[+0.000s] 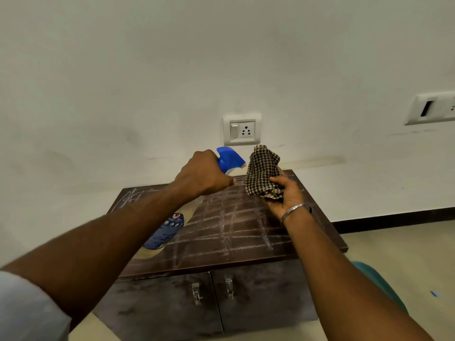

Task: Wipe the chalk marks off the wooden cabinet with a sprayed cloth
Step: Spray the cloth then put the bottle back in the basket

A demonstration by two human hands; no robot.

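A low dark wooden cabinet (pixel 307 244) stands against the wall, its top crossed by a grid of white chalk marks (pixel 229 225). My left hand (pixel 204 177) grips a spray bottle (pixel 230 159) by its blue trigger head, lifted above the cabinet with the nozzle pointing right at the cloth. The bottle's blue-labelled body shows below my forearm. My right hand (pixel 285 195) holds up a bunched brown-and-cream checked cloth (pixel 263 172) just in front of the nozzle. A metal bangle sits on my right wrist.
The cabinet has two doors with metal handles (pixel 197 292) on its front. A white switch-and-socket plate (pixel 242 129) is on the wall right behind the cloth, another plate (pixel 430 108) at far right. Beige floor lies to the right, with something teal (pixel 379 281) beside my right forearm.
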